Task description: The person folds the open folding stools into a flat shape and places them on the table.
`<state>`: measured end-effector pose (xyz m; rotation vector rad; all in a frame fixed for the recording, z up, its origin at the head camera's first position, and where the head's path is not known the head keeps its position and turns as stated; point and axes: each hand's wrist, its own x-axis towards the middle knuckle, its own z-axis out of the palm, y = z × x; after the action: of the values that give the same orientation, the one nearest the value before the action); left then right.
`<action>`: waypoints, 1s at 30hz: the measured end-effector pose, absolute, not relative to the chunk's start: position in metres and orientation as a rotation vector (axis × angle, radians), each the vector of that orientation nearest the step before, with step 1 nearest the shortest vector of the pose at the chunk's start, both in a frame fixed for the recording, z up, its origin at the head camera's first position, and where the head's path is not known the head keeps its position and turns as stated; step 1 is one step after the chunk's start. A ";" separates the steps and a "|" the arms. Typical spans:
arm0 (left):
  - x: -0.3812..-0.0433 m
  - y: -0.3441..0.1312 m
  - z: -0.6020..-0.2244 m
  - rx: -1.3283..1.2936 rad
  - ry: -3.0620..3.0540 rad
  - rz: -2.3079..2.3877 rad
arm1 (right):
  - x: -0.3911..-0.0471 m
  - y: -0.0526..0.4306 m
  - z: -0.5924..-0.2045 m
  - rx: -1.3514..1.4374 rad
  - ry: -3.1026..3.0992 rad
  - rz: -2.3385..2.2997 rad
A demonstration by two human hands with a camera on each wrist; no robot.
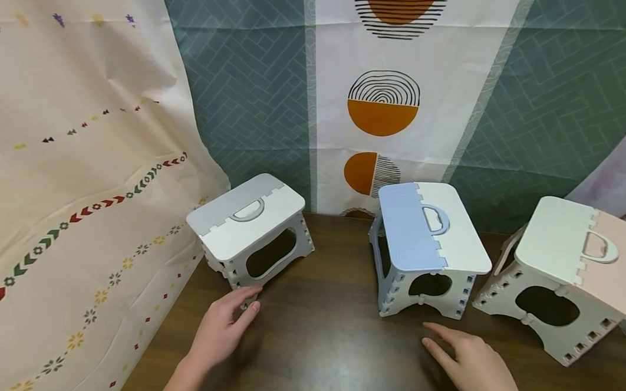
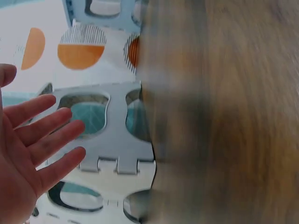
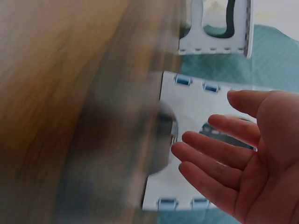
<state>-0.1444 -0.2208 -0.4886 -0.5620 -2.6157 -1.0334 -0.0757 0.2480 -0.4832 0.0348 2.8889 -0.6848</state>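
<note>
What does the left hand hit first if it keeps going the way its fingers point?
Most likely the grey and white stool. The left hand lies open on the table, fingertips aimed at the stool's near leg and about touching it in the head view; the exact gap is unclear.

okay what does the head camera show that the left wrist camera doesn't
Only the head view shows all three stools standing on the table: the grey stool, the blue stool and the pink stool. It also shows the right hand, open, near the blue stool, and the patterned cloths behind. Only the left wrist view shows the open palm of the left hand and the grey stool's side close up. Both show the left hand open beside the grey stool, the wooden table and the orange half-circle cloth.
</note>
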 end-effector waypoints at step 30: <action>-0.155 -0.247 -0.518 0.204 -2.466 -1.505 | -0.167 0.117 -0.504 -0.461 2.655 -1.297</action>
<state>-0.1551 -0.2471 -0.5177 0.2042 -2.4663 -1.5054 -0.1671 0.1170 -0.5039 -0.4611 2.6548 -1.2974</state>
